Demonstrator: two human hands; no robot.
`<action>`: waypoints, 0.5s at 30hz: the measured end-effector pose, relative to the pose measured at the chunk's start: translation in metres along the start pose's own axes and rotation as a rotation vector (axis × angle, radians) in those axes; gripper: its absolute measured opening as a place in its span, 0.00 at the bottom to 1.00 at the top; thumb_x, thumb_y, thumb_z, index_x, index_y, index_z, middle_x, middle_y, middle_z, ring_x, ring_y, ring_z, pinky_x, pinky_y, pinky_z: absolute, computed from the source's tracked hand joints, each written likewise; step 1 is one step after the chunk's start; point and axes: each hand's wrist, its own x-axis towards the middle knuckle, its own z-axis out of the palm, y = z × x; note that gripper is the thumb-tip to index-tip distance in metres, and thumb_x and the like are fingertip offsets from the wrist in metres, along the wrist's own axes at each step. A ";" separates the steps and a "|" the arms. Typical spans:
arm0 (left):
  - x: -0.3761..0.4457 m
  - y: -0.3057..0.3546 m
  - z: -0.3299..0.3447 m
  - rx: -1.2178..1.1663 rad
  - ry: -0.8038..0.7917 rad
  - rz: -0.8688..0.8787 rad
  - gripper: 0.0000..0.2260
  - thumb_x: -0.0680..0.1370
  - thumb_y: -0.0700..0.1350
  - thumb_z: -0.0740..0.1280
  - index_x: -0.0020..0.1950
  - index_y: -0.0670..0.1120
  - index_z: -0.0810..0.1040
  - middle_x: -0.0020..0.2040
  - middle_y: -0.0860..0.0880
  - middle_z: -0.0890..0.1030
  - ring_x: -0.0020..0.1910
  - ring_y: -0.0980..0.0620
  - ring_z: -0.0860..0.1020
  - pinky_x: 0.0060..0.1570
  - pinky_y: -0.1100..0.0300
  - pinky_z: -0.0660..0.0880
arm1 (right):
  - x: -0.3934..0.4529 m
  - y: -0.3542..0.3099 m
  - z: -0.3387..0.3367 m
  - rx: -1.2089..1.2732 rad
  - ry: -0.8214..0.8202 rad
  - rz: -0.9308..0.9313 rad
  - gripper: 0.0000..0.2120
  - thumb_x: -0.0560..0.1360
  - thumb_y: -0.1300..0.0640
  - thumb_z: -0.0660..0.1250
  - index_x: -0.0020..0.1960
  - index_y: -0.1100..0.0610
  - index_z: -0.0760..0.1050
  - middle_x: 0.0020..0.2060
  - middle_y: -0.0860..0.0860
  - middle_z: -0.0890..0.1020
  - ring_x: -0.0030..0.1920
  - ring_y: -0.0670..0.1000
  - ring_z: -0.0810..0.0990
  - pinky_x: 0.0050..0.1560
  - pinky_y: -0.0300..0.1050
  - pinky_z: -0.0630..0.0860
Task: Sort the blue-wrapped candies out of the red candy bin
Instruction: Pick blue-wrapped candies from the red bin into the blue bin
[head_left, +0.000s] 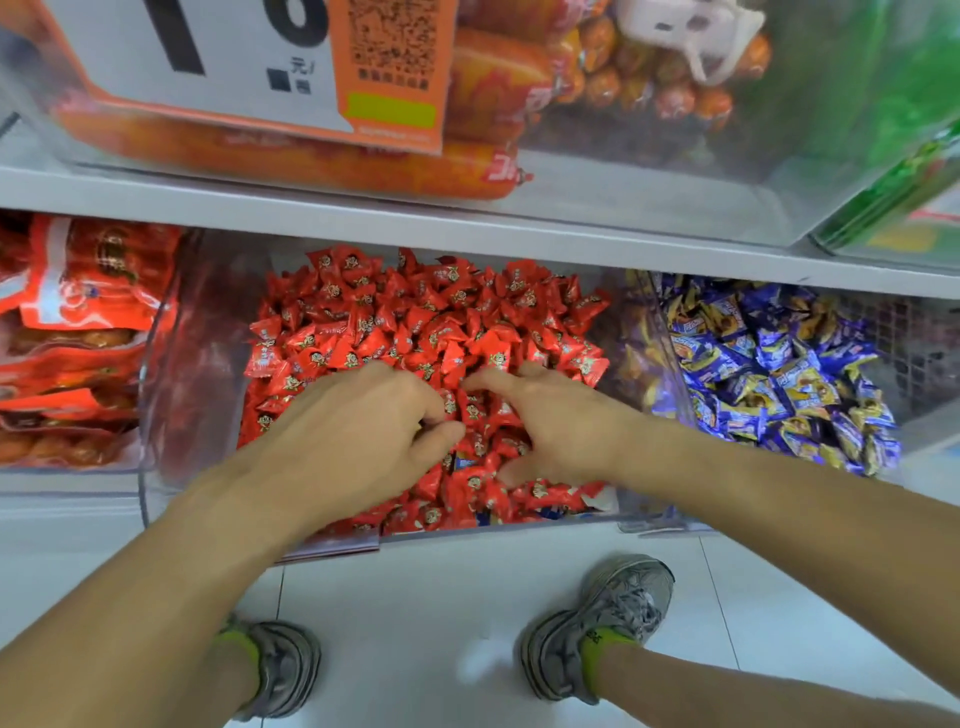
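Both hands dig in the red candy bin (197, 364). One blue-wrapped candy (466, 462) peeks out between them, among red candies (415, 322). Left hand (358, 431) has bent fingers pressing the pile, and right hand (545, 431) lies spread flat. Right of this bin sits the blue candy bin (779, 374).

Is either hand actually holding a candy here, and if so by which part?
Cannot be told. The left hand has curled fingers buried in the red candies; the right hand lies spread on them. A blue-wrapped candy shows between them, ungripped.
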 end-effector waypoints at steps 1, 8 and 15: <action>-0.001 -0.003 -0.003 0.000 0.029 -0.019 0.19 0.78 0.61 0.59 0.35 0.49 0.76 0.28 0.52 0.75 0.31 0.54 0.75 0.28 0.58 0.67 | 0.009 -0.005 0.002 0.062 0.039 -0.069 0.44 0.65 0.48 0.80 0.74 0.44 0.60 0.57 0.53 0.72 0.59 0.54 0.73 0.59 0.46 0.71; -0.013 -0.023 -0.010 -0.130 0.209 -0.012 0.10 0.76 0.57 0.65 0.39 0.56 0.79 0.34 0.60 0.77 0.35 0.58 0.76 0.37 0.53 0.76 | 0.006 -0.019 -0.029 0.463 -0.089 -0.285 0.40 0.69 0.63 0.78 0.74 0.47 0.64 0.68 0.47 0.70 0.55 0.47 0.81 0.51 0.36 0.78; -0.004 0.003 0.007 -0.240 -0.004 0.109 0.04 0.75 0.56 0.69 0.45 0.59 0.82 0.42 0.63 0.80 0.41 0.63 0.77 0.43 0.55 0.77 | -0.027 0.021 -0.052 -0.018 -0.185 -0.037 0.21 0.65 0.54 0.81 0.55 0.50 0.80 0.49 0.45 0.83 0.39 0.39 0.81 0.41 0.34 0.76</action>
